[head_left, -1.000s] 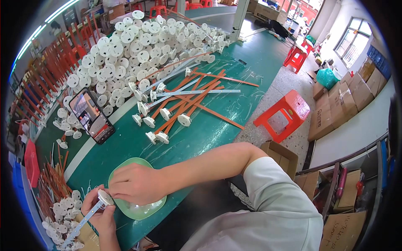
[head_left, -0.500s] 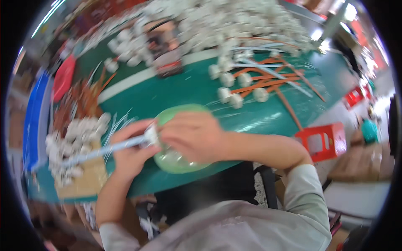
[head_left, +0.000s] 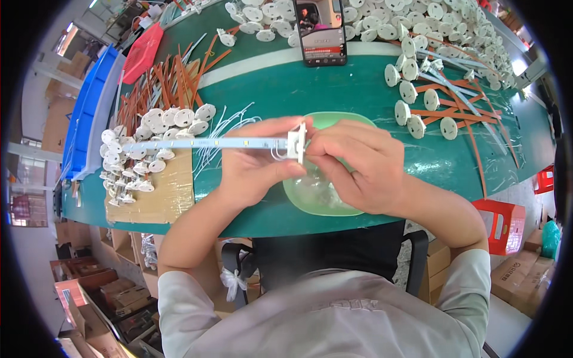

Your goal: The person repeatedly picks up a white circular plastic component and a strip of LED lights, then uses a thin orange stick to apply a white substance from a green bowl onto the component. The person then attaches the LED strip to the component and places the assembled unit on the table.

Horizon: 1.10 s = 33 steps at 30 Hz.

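Observation:
My left hand (head_left: 253, 167) is closed on a white round end cap (head_left: 296, 145), thumb below and fingers above. A pale LED strip (head_left: 230, 143) joins this cap and stretches left over the piled white caps; thin white wires loop beside the joint. My right hand (head_left: 361, 161) is pinched at the cap's flat right face, and whatever its fingertips hold is too small or hidden to make out. Below both hands sits a light green bowl (head_left: 334, 209), partly covered by them, with clear or shiny small contents.
White caps (head_left: 161, 122) lie on cardboard (head_left: 149, 206) at left, near loose white wires (head_left: 230, 128). Orange strips (head_left: 179, 83) and a blue bin (head_left: 89, 113) stand beyond. A phone (head_left: 322, 36) is at the back; capped strips (head_left: 447, 113) lie at right, a red stool (head_left: 501, 227) beside the table.
The view has shifted, so the table's things appear farther left or right and higher. Both hands stay at the cap; the strip is now nearly level and my right fingers pinch at the cap's face.

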Each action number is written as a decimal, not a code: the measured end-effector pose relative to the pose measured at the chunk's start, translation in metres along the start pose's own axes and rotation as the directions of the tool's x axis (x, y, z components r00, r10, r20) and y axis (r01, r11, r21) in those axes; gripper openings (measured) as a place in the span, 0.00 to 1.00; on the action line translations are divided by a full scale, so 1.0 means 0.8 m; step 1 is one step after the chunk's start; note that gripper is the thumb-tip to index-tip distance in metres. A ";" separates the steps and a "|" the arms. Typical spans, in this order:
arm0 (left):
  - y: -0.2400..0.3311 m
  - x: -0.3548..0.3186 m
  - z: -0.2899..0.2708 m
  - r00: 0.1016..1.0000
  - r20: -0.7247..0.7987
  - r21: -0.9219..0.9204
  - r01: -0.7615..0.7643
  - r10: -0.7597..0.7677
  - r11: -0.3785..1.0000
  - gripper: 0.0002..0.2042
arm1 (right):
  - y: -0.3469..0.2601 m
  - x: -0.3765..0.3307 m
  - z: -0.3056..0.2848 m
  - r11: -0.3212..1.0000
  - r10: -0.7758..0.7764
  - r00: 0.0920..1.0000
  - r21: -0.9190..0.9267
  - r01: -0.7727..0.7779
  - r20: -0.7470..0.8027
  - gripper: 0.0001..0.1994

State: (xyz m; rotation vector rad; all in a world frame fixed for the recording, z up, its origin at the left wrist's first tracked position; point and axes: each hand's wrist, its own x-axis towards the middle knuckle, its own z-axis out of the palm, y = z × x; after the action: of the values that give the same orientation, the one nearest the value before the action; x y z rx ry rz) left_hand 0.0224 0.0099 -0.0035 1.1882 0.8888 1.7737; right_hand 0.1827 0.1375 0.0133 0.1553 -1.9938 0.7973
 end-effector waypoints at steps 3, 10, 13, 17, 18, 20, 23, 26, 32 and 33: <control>0.000 -0.001 -0.006 0.999 0.034 -0.053 0.019 -0.017 0.998 0.28 | 0.000 0.006 -0.008 0.999 -0.037 0.995 0.043 0.033 0.088 0.08; 0.002 0.005 -0.009 0.981 0.187 -0.085 0.074 -0.057 0.994 0.29 | 0.002 0.012 -0.020 0.977 -0.022 0.984 0.212 -0.017 0.178 0.05; 0.006 0.003 -0.002 0.994 0.081 -0.050 0.077 -0.073 0.996 0.30 | -0.001 0.011 -0.016 0.996 -0.002 0.994 0.090 -0.008 0.107 0.05; 0.003 -0.001 0.001 0.999 0.042 0.057 0.009 -0.011 0.998 0.30 | -0.004 0.009 -0.009 0.999 0.012 0.999 -0.041 -0.010 0.041 0.05; 0.002 0.000 0.001 0.998 0.055 0.064 -0.002 -0.002 0.998 0.31 | -0.003 0.009 -0.008 0.998 0.014 0.999 -0.063 -0.013 0.028 0.05; -0.002 0.000 0.001 0.997 0.074 0.076 -0.026 0.020 0.997 0.31 | -0.003 0.007 -0.006 0.997 0.021 0.999 -0.080 -0.019 0.031 0.05; -0.006 -0.003 0.001 0.996 0.079 0.057 -0.043 0.038 0.997 0.30 | -0.005 0.006 -0.005 0.997 0.050 0.998 -0.069 -0.047 0.045 0.05; -0.005 0.002 -0.002 0.997 0.078 -0.018 -0.025 0.026 1.000 0.28 | 0.000 0.006 -0.001 0.998 0.069 0.998 0.010 -0.069 -0.002 0.04; -0.003 0.001 0.000 0.998 0.035 -0.072 0.047 -0.044 0.996 0.27 | 0.002 0.003 -0.002 0.992 0.114 0.993 0.058 -0.114 -0.006 0.04; -0.001 0.001 0.002 0.997 0.008 -0.062 0.071 -0.070 0.996 0.27 | 0.002 0.004 -0.002 0.991 0.121 0.993 0.057 -0.120 -0.005 0.04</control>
State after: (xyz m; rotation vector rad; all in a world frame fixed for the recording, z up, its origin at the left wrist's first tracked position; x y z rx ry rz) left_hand 0.0242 0.0112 -0.0035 1.1080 0.8557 1.7285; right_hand 0.1816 0.1403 0.0160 0.0649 -1.9884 0.9309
